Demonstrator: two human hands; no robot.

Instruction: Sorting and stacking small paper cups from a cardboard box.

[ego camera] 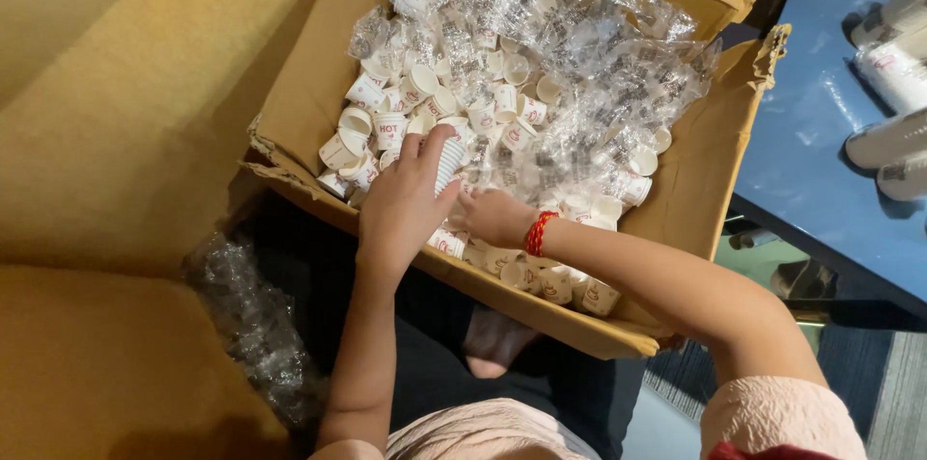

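From the head view, the left hand (404,199) grips a short stack of small white paper cups (448,163) at the near side of the open brown cardboard box (309,83). The right hand (497,217) (red thread bracelet (539,233) at the wrist) touches the stack's near end; its grasp is hidden. Crumpled clear plastic wrap (599,74) covers loose cups on the right.

Open brown cardboard box (309,83); crumpled clear plastic wrappers (589,64) inside, right.

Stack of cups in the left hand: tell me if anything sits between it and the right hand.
Nothing visible does. The left hand grips the stack of cups over the cardboard box, and the right hand sits right beside its lower end; only loose cups and plastic wrap lie beyond.
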